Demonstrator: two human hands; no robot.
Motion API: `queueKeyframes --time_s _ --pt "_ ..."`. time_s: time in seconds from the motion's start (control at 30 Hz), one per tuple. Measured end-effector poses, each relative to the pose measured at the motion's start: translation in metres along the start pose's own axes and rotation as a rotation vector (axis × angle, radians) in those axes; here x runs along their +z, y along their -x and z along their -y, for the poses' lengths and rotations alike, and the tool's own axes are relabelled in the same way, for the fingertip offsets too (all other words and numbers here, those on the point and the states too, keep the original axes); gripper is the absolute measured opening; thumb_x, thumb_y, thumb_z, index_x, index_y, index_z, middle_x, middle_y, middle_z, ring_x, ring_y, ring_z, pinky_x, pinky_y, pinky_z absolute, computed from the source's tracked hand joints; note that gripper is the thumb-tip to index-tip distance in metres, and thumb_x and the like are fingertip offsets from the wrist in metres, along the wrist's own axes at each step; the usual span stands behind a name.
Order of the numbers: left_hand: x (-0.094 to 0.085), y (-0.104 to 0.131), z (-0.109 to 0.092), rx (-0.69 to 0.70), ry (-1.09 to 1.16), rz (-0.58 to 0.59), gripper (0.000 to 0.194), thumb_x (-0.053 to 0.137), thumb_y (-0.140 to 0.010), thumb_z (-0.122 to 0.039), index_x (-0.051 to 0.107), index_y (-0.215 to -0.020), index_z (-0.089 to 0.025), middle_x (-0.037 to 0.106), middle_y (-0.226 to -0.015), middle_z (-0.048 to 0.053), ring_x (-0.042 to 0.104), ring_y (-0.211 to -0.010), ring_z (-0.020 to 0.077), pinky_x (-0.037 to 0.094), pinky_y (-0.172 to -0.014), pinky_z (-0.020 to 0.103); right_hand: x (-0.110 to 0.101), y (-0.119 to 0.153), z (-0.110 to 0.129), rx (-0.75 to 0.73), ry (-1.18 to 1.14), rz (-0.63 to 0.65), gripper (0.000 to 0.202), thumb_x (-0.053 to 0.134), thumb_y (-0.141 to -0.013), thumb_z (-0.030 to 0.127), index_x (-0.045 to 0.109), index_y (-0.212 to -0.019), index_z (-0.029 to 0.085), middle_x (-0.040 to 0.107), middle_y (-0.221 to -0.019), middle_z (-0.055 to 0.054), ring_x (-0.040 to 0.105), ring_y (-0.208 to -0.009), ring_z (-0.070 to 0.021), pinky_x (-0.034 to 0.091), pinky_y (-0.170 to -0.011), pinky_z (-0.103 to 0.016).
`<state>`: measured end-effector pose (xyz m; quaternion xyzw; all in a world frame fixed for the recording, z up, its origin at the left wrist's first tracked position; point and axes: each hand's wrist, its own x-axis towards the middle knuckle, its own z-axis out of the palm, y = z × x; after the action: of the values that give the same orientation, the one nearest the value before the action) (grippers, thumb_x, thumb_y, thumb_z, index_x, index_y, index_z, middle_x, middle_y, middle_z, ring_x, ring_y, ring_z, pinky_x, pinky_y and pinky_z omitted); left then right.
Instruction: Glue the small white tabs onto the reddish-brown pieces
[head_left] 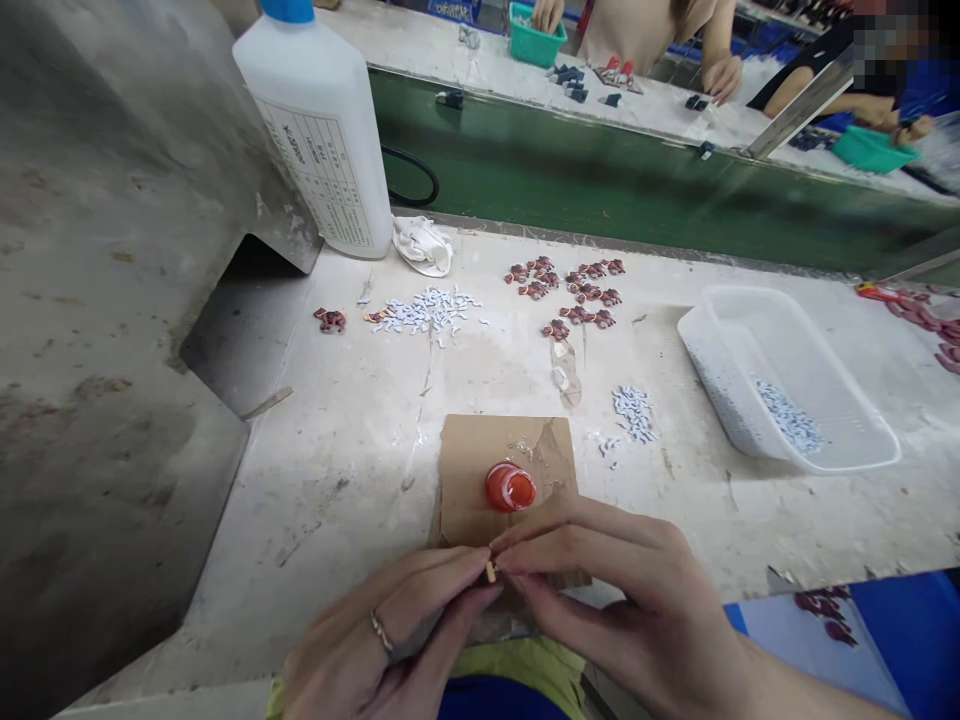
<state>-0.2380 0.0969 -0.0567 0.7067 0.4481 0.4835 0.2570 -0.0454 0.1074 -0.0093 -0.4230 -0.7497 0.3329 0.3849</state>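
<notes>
Near the front edge of the worktable, my left hand (397, 620) and my right hand (622, 580) meet fingertip to fingertip. Both pinch a small piece (491, 571) with an orange-yellow part; the fingers hide most of it. Just beyond them, a small jar of red liquid (511, 487) stands open on a cardboard sheet (469, 450). Farther back lie a pile of small pale blue pieces (431, 312), a smaller pale pile (634, 413) to the right, and several brown-red figures (589, 292). One more brown-red figure (330, 320) lies at the left.
A white bottle (322, 140) with a blue cap stands back left beside a crumpled white cloth (424, 246). Metal housing (112, 330) fills the left side. A translucent tub (847, 400) holds pale pieces at right. People's hands work at the table beyond the green partition (525, 150).
</notes>
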Motion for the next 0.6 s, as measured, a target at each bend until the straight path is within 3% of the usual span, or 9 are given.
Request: queueKeyframes --time_s 0.13,0.23,0.33,0.47,0.6 --pt "0.006 -0.008 -0.010 -0.129 -0.047 -0.117 0.017 0.079 -0.083 -0.029 0.078 -0.099 -0.026 0.080 -0.088 -0.004 0.078 -0.079 0.0143 0.064 -0.079 0.014 -0.005 0.005 0.004 -0.165 0.206 0.062 0.022 0.058 -0.100 0.007 0.069 -0.118 0.013 0.077 -0.106 -0.012 0.076 -0.101 -0.0162 0.065 -0.087 -0.022" --pt "0.011 -0.019 -0.016 -0.219 -0.050 -0.164 0.029 0.080 -0.079 -0.047 0.081 -0.099 -0.026 0.079 -0.079 0.000 0.079 -0.081 0.0204 0.067 -0.074 0.020 -0.009 0.007 0.006 -0.254 0.307 0.091 0.022 0.055 -0.102 0.009 0.068 -0.121 0.010 0.078 -0.109 -0.013 0.074 -0.111 -0.0160 0.062 -0.095 -0.019" --pt "0.013 -0.025 -0.019 -0.241 -0.020 -0.162 0.034 0.079 -0.078 -0.053 0.081 -0.100 -0.027 0.078 -0.077 0.001 0.079 -0.082 0.0211 0.067 -0.073 0.021 -0.010 0.005 0.005 -0.232 0.270 0.081 0.022 0.056 -0.102 0.009 0.068 -0.120 0.013 0.077 -0.108 -0.011 0.075 -0.105 -0.0148 0.063 -0.090 -0.018" --pt "0.013 -0.016 -0.019 -0.292 0.027 -0.159 0.032 0.080 -0.078 -0.050 0.080 -0.102 -0.028 0.079 -0.078 0.000 0.079 -0.077 0.0205 0.067 -0.069 0.020 -0.010 -0.001 0.004 -0.090 0.113 0.063 0.027 0.067 -0.093 0.007 0.069 -0.119 0.015 0.075 -0.104 -0.009 0.075 -0.094 -0.0149 0.064 -0.080 -0.020" --pt "0.010 0.002 -0.015 -0.301 0.115 -0.134 0.018 0.074 -0.088 -0.032 0.076 -0.104 -0.036 0.080 -0.091 -0.011 0.077 -0.073 0.0075 0.061 -0.074 0.006 -0.005 -0.007 0.007 0.008 -0.021 0.039 0.034 0.077 -0.088 0.011 0.069 -0.120 0.019 0.077 -0.101 -0.005 0.073 -0.086 -0.0128 0.062 -0.076 -0.020"
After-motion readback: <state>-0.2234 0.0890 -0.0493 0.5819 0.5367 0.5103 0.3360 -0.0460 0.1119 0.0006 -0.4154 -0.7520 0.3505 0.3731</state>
